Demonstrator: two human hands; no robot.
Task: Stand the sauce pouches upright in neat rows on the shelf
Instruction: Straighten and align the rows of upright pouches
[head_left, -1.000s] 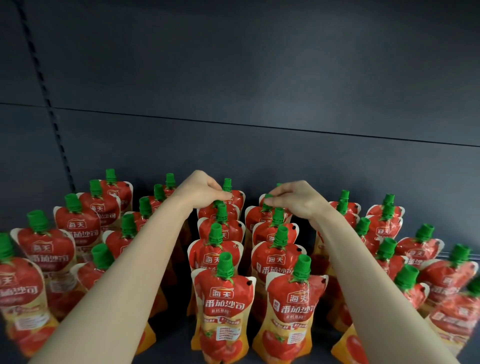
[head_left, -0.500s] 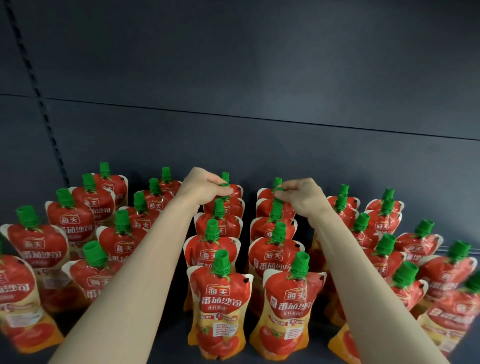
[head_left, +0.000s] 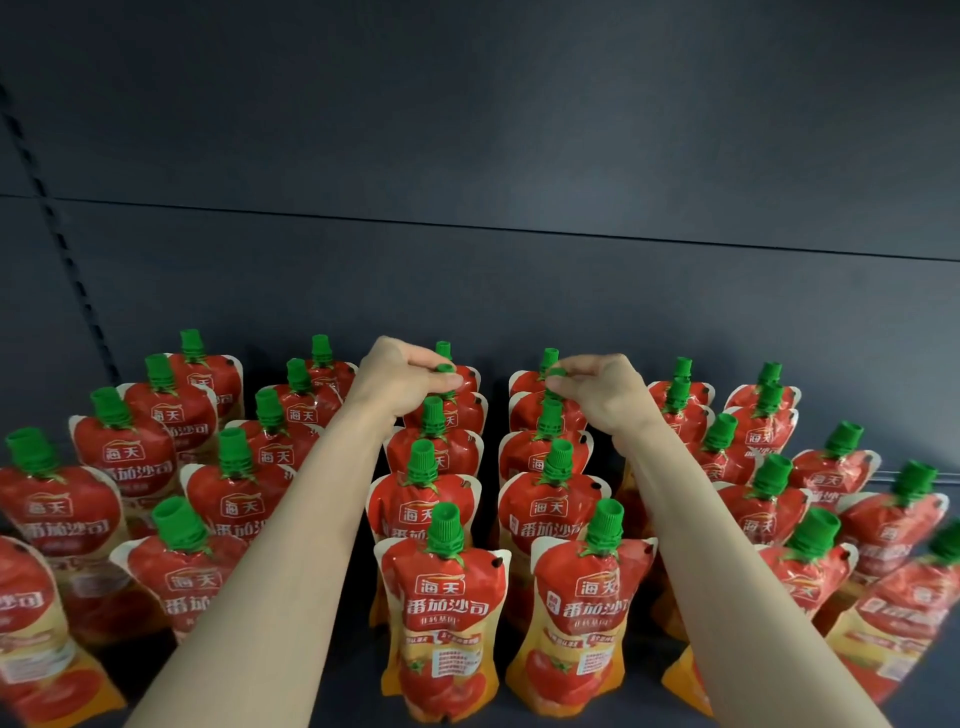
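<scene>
Dark back panel (head_left: 467, 156) filled the upper half. Below it the shelf (head_left: 649, 713) carried many red sauce pouches (head_left: 441, 613) with green caps, upright, in columns running front to back. The side columns looked looser, with some pouches tilted, and the far edges were blurred. Two middle columns stood side by side with a narrow gap between them, straight ahead of the person.

Both forearms reached forward, the left forearm (head_left: 291, 545) just beside the left middle column and the right forearm (head_left: 717, 545) just beside the right one. The left hand (head_left: 410, 379) was palm down near the rear, its fingers (head_left: 450, 382) curled and pinching the left cap (head_left: 445, 368) of the second pouch from the back. The right hand (head_left: 605, 389) mirrored it, fingers (head_left: 555, 385) pinching the right cap (head_left: 557, 372) of the second-from-back pouch in its column.

Each held pouch sat directly below its fingers, long axis vertical, spout up, close to the rear pouch behind it. Could not tell whether they touched.

Judgement: the step was squaring these two pouches against the back row. Each hand was the nearer one for its own column, so only small nudges rearward or sideways seemed needed, caps kept upright.
</scene>
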